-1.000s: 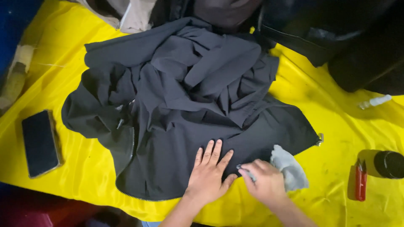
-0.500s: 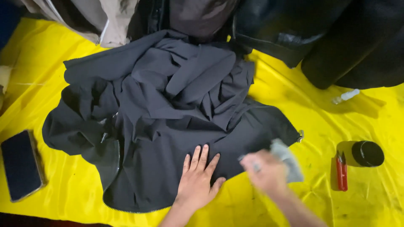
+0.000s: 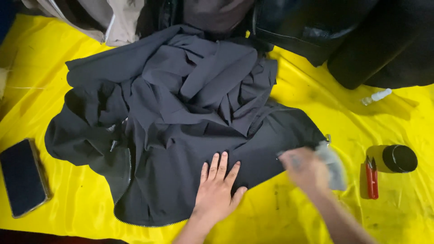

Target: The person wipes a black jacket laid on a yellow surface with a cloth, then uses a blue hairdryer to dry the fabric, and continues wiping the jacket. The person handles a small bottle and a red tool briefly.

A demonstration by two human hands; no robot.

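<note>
A dark grey zip jacket (image 3: 181, 117) lies crumpled on a yellow sheet (image 3: 68, 199). My left hand (image 3: 218, 187) presses flat on the jacket's lower hem, fingers spread. My right hand (image 3: 305, 168), blurred by motion, sits at the jacket's right edge and grips a pale grey cloth (image 3: 332, 165) that pokes out to its right. The jacket's zip runs along the lower hem beneath both hands.
A dark phone (image 3: 21, 176) lies at the left edge. Red thread snips (image 3: 371, 178) and a round black-lidded container (image 3: 398, 158) sit at the right. A small clear bottle (image 3: 376, 96) lies further back. Dark and beige garments (image 3: 361, 36) pile along the far edge.
My right hand with the cloth has moved along the jacket's right edge and is now blurred. The left hand stays flat on the hem. The view has shifted slightly.
</note>
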